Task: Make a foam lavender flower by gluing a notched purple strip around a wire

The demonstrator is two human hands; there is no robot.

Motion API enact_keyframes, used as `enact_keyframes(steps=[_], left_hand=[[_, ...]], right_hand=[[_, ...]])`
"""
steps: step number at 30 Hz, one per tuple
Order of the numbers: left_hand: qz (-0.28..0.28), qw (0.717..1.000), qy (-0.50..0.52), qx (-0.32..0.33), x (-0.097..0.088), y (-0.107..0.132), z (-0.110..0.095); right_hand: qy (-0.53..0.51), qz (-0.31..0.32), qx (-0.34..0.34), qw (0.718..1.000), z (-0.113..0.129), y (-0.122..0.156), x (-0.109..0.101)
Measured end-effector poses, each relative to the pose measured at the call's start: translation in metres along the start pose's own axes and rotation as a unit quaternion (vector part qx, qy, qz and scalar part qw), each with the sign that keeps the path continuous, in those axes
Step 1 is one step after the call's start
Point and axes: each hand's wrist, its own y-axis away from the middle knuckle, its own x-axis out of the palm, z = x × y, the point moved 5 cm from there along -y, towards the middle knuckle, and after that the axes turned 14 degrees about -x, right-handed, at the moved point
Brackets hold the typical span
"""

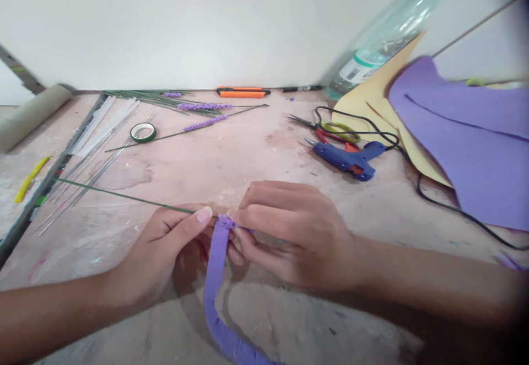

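Reaching left to the table's (231, 158) dark seam (64, 161), the green stem (124, 194), likely light and springy, is pinched by the left hand (161, 238) near the wrap, a sound hold. Mid-view, the purple strip (211, 288), probably soft and easily torn, trails nearward, its wrapped top pinched by the right hand (297, 227). Room seems widest ahead, short of the blue glue gun (349, 158).

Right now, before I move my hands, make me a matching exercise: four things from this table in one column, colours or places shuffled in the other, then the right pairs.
Things:
1. glue gun
2. long stem
3. cutter
4. tape roll

Colours or places:
A. held by the left hand
B. ring-shaped, green outside
C. mostly blue
D. mostly orange

Pairs: 1-C; 2-A; 3-D; 4-B
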Motion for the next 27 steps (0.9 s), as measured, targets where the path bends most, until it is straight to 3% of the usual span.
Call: enact_keyframes(steps=[6, 10, 13, 20, 27], left_hand=[[0.002, 1.000, -0.021, 0.006, -0.002, 0.003, 0.001], [-0.016, 0.996, -0.091, 0.000, -0.006, 0.006, 0.000], [-0.020, 0.995, -0.094, -0.005, -0.007, 0.005, 0.001], [-0.023, 0.999, -0.040, -0.019, -0.004, 0.000, 0.006], [-0.016, 0.999, -0.022, -0.024, -0.004, 0.003, 0.007]], right_hand=[[-0.129, -0.058, 0.044, 0.989, -0.010, 0.003, -0.003], [-0.260, -0.017, 0.138, 0.955, -0.014, 0.002, 0.005], [-0.218, -0.032, 0.138, 0.966, -0.012, -0.002, 0.002], [-0.071, -0.052, 0.057, 0.994, -0.005, -0.002, -0.003], [-0.034, -0.052, -0.005, 0.998, -0.001, 0.002, 0.000]])
